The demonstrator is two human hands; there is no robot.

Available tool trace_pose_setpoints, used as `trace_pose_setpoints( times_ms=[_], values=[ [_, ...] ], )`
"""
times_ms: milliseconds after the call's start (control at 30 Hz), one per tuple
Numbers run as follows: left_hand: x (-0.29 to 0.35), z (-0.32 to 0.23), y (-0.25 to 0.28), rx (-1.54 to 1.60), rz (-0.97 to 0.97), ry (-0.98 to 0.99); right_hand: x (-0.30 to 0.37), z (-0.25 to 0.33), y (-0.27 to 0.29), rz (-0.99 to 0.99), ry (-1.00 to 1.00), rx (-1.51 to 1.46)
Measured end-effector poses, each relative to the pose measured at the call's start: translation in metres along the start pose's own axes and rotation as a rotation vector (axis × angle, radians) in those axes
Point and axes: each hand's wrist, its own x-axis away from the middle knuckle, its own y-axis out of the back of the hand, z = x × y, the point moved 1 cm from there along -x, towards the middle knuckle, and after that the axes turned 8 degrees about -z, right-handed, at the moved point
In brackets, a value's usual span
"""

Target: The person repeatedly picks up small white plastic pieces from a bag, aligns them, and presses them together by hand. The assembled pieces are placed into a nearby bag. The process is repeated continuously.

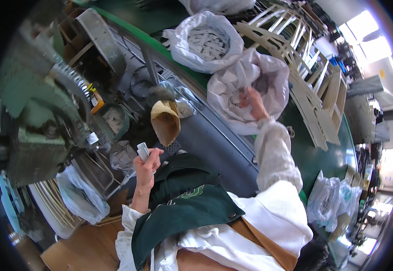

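Grasping white piece (143, 151) in left grip (147, 166), out in front of the body on the left, well apart from both bags. Clenched around its near end, with the far end poking out past the fingers. Have right grip (254, 105) inside the mouth of near bag (216, 100); too blurred to tell whether released or closed on something.

See near bag at the edge of the green tabletop (316, 158), touching far bag (180, 50), the latter with many loose pale parts (207, 44) inside. Note pale strips (307, 113) spread out to the right of both.

Judging by looks: expect a light, stiff piece, maybe plastic, can't confirm. Assume smooth faces, so possibly a bit slippery. Pinch across the flat sides near mid-length, not at the tip. Probably not fragile, but could scuff or bend if thin.

Treat bags as soft and floppy, likely heavy in bulk. Take by the gathered rim, both sides at once, and support from below. Avoid tugging a single fold; might tear.
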Motion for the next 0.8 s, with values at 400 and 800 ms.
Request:
trace_pose_setpoints(
  times_ms=[400,800],
  values=[
    [0.012,-0.013,0.008,0.297,-0.265,-0.058,0.156,-0.024,-0.284,0.653,-0.210,0.484],
    [0.018,-0.052,0.088,0.330,-0.598,-0.336,0.018,-0.155,-0.437,0.747,0.715,1.381]
  ],
)
